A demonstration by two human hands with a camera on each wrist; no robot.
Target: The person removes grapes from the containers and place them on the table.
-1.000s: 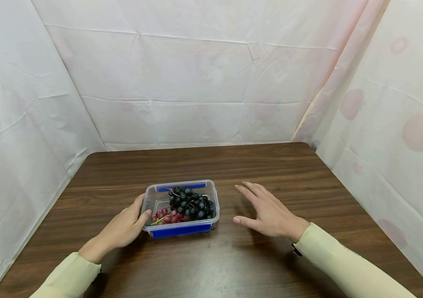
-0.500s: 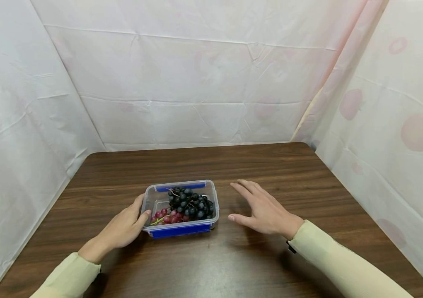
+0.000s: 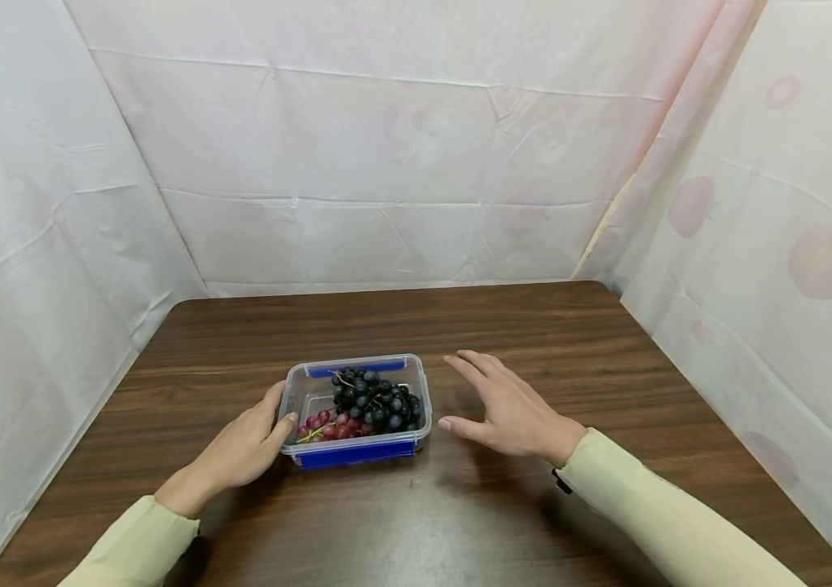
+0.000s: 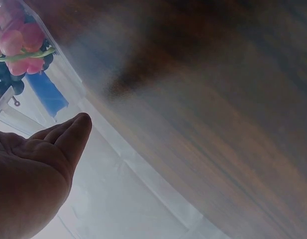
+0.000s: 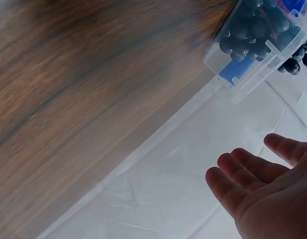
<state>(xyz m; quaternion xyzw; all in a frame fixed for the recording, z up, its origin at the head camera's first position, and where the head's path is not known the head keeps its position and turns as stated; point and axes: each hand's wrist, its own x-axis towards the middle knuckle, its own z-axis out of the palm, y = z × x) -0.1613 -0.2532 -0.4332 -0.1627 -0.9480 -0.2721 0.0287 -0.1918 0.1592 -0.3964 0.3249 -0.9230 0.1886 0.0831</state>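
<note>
A clear plastic food container (image 3: 310, 403) with blue clip flaps sits on the table, without a lid on top. Inside it, a bunch of black grapes (image 3: 375, 401) fills the right and back part, and smaller red grapes (image 3: 342, 427) lie along the front left. My left hand (image 3: 243, 444) grips the container's left end, thumb over the rim and fingers along the outer side. To the right of the container, my right hand (image 3: 507, 408) hovers with fingers spread and thumb apart, holding nothing. The right wrist view shows this hand (image 5: 272, 189) below the container's end wall (image 5: 213, 57).
The dark wood-grain table (image 3: 416, 326) has rounded far corners. White sheeting (image 3: 386, 163) hangs behind it and on the left; a fruit-print curtain (image 3: 768, 285) hangs on the right. Both forearms wear pale green sleeves (image 3: 650, 497).
My right hand has moved left, closer to the container's right end, with its fingers still spread. The left hand and the container have stayed in place.
</note>
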